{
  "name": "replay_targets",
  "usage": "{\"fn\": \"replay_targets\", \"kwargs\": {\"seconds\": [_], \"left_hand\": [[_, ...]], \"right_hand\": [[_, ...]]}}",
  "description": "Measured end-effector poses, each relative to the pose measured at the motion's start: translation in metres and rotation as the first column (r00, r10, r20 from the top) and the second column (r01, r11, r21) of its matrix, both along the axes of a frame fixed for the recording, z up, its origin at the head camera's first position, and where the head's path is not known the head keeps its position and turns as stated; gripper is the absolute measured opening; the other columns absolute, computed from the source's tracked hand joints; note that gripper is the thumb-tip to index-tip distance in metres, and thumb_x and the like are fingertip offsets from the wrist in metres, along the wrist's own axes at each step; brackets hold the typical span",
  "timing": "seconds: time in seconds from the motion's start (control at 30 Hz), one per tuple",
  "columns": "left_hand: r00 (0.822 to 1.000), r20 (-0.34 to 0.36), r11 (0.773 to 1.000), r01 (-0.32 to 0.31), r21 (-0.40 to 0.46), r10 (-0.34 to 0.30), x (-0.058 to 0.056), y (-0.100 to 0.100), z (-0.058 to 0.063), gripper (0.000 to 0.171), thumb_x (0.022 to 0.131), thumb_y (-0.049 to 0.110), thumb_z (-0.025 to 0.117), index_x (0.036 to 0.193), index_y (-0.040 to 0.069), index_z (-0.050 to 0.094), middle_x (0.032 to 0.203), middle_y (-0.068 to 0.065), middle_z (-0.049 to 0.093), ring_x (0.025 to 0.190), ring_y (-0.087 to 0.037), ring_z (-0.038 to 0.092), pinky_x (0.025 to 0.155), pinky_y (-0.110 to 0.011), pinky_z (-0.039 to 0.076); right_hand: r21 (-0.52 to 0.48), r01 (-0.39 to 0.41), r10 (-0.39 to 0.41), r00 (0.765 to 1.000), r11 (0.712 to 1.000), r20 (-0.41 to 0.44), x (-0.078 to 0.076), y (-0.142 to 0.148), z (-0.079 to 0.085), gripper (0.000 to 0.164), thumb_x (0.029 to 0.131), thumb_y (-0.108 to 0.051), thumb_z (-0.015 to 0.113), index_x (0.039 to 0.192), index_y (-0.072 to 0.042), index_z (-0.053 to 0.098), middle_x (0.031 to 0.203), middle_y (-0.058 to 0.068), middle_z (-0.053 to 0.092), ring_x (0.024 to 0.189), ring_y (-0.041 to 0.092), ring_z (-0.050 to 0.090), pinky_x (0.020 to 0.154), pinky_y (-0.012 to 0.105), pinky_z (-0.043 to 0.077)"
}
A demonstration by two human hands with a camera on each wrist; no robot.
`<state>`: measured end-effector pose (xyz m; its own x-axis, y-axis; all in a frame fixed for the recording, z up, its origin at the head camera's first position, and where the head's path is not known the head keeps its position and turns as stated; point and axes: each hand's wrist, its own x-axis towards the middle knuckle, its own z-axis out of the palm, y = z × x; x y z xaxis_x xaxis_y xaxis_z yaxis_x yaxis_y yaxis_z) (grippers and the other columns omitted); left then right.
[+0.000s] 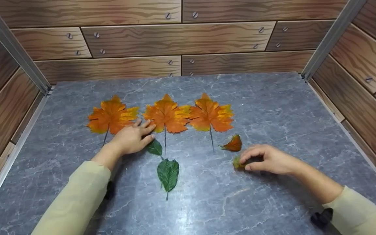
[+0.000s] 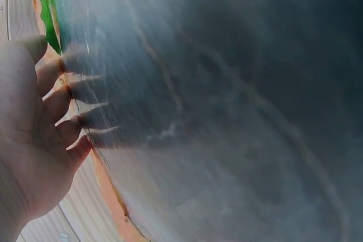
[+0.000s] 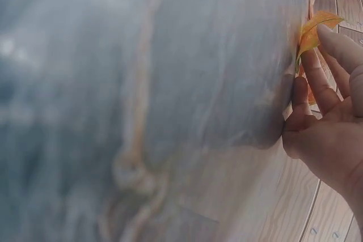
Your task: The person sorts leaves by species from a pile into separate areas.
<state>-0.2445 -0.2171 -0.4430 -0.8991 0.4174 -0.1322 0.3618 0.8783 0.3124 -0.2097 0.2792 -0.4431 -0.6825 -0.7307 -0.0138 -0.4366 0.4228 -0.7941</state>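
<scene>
Three orange maple leaves with thin stems lie in a row: a left maple leaf (image 1: pixel 111 114), a middle maple leaf (image 1: pixel 166 112) and a right maple leaf (image 1: pixel 209 112). My left hand (image 1: pixel 131 138) rests with spread fingers between the left and middle ones, its thumb at a small green leaf (image 1: pixel 155 148). In the left wrist view, that thumb is beside a strip of green leaf (image 2: pixel 48 15). My right hand (image 1: pixel 269 160) pinches a small yellow-green leaf (image 1: pixel 238 162) between thumb and fingers; in the right wrist view this leaf (image 3: pixel 312 32) looks orange-yellow.
A toothed green leaf (image 1: pixel 168 174) lies nearest the front, below the middle stem. A curled orange-brown leaf (image 1: pixel 233 143) is just beyond my right hand. The grey marbled tabletop (image 1: pixel 201 209) is bounded by wood-patterned panels (image 1: pixel 175 39) and metal posts (image 1: pixel 331 39).
</scene>
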Motion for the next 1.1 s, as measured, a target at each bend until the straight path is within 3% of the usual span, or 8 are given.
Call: {"fn": "replay_targets", "kwargs": {"seconds": [0.23, 0.4, 0.7, 0.83, 1.1], "left_hand": [[1.000, 0.000, 1.000, 0.002, 0.007, -0.002, 0.000, 0.001, 0.000, 0.058, 0.113, 0.043, 0.047, 0.165, 0.016, 0.040, 0.171, -0.012, 0.030, 0.157, -0.047, 0.020, 0.125, -0.064, 0.021], [1.000, -0.002, 1.000, 0.002, 0.011, -0.002, -0.001, 0.001, 0.000, 0.059, 0.113, 0.043, 0.047, 0.165, 0.016, 0.040, 0.171, -0.012, 0.030, 0.157, -0.047, 0.020, 0.125, -0.064, 0.021], [1.000, 0.011, 1.000, 0.000, -0.010, 0.000, -0.002, 0.000, -0.001, 0.060, 0.113, 0.046, 0.045, 0.165, 0.017, 0.038, 0.171, -0.011, 0.029, 0.158, -0.045, 0.018, 0.126, -0.063, 0.021], [1.000, 0.019, 1.000, -0.004, -0.020, 0.005, -0.003, 0.000, -0.001, 0.060, 0.114, 0.046, 0.044, 0.166, 0.018, 0.038, 0.172, -0.010, 0.028, 0.158, -0.045, 0.017, 0.126, -0.062, 0.020], [1.000, 0.021, 1.000, -0.004, -0.010, 0.004, -0.002, -0.001, -0.001, 0.060, 0.113, 0.045, 0.045, 0.166, 0.018, 0.038, 0.172, -0.009, 0.028, 0.158, -0.045, 0.017, 0.126, -0.062, 0.019]], "right_hand": [[-0.024, -0.004, 0.006, 0.997, 1.000, 0.081, -0.001, 0.002, 0.006, 0.014, 0.099, -0.013, 0.076, 0.111, -0.015, 0.082, 0.119, 0.003, 0.077, 0.114, 0.015, 0.069, 0.099, 0.024, 0.053], [-0.043, 0.022, -0.019, 0.998, 0.999, 0.067, -0.002, 0.002, 0.019, 0.013, 0.099, -0.010, 0.076, 0.111, -0.011, 0.082, 0.114, 0.005, 0.079, 0.106, 0.017, 0.072, 0.090, 0.025, 0.058], [-0.057, 0.136, -0.135, 0.991, 0.989, 0.020, -0.014, 0.006, 0.040, 0.017, 0.099, -0.009, 0.076, 0.114, -0.005, 0.082, 0.108, 0.007, 0.080, 0.094, 0.016, 0.075, 0.082, 0.026, 0.061], [-0.089, 0.201, -0.200, 0.980, 0.976, 0.022, -0.021, 0.009, 0.046, 0.019, 0.099, -0.006, 0.075, 0.117, 0.000, 0.079, 0.109, 0.011, 0.079, 0.094, 0.014, 0.075, 0.083, 0.029, 0.062], [-0.137, 0.313, -0.318, 0.948, 0.940, -0.009, -0.032, 0.013, 0.052, 0.022, 0.100, -0.007, 0.075, 0.120, 0.000, 0.074, 0.097, 0.012, 0.075, 0.082, 0.013, 0.068, 0.069, 0.025, 0.057]]}}
